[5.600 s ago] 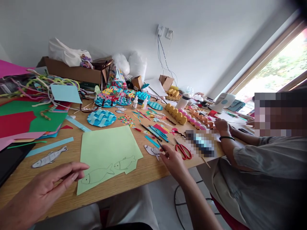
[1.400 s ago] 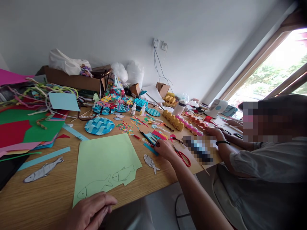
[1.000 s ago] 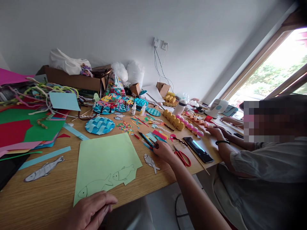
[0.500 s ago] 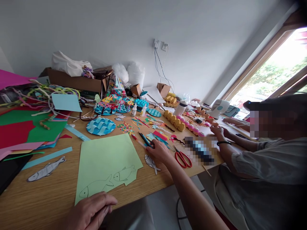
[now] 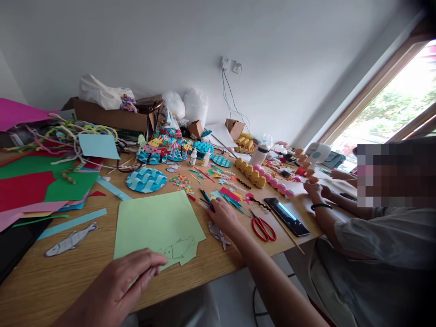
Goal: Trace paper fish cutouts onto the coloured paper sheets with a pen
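A light green sheet (image 5: pixel 153 222) with pencil-drawn fish lies in front of me, a notch cut in its lower right edge. Over its lower left part is my left hand (image 5: pixel 126 277), fingers curled together; what they hold, if anything, is hidden. My right hand (image 5: pixel 223 215) has its fingers closed on dark pens (image 5: pixel 207 198) right of the sheet. Just below that hand rests a grey paper fish (image 5: pixel 218 234). Red-handled scissors (image 5: pixel 263 228) lie to its right. Another paper fish (image 5: pixel 71 240) is at the left.
A person's hand (image 5: pixel 313 188) works at the right, near a phone (image 5: pixel 287 217) and a wooden stick (image 5: pixel 289 234). Colored paper (image 5: pixel 71 181) is piled at the left. Behind are a blue woven disc (image 5: pixel 146 179), glue bottles (image 5: pixel 192 157), egg-carton strips (image 5: pixel 250 172) and a cardboard box (image 5: pixel 109 116).
My left hand has moved up over the sheet and now covers the left fish drawing. My right hand stays at the pens. The view has shifted slightly, and the phone shows unblurred.
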Motion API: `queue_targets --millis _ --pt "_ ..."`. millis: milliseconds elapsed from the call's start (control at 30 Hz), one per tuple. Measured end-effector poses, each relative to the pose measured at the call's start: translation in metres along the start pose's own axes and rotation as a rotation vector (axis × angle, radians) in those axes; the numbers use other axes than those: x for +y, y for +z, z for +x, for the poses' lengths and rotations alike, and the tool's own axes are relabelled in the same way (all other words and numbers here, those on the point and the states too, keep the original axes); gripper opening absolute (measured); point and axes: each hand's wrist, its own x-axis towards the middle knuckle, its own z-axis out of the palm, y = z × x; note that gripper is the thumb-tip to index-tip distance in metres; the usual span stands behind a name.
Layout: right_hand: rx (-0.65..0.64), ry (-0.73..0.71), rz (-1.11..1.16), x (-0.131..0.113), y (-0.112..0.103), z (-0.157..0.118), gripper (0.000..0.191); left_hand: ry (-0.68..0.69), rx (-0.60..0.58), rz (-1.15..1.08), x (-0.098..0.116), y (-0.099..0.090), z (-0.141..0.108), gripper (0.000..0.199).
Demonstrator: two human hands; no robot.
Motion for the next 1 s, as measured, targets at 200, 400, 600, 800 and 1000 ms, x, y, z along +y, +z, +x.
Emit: queue_targets --millis 200,400,600,800,1000 --pt "0.070 0.075 0.117 0.004 0.003 0.010 0.009 0.052 -0.113 0.356 -0.017 -0.007 0.067 0.036" --pt "0.195 0.166 0.421 0.019 -0.007 0.020 0.016 0.145 -0.412 0.459 -0.069 0.028 0.127 0.037" --pt "0.170 0.203 0.924 0.030 -0.002 0.019 0.020 0.169 -0.556 0.490 -0.093 0.043 0.143 0.042" --pt "0.154 0.201 1.300 0.033 -0.001 0.013 0.035 0.107 -0.601 0.544 -0.108 0.037 0.162 0.043" --pt "0.145 0.263 1.555 0.039 0.001 0.014 0.037 0.113 -0.603 0.561 -0.132 0.028 0.187 0.039"
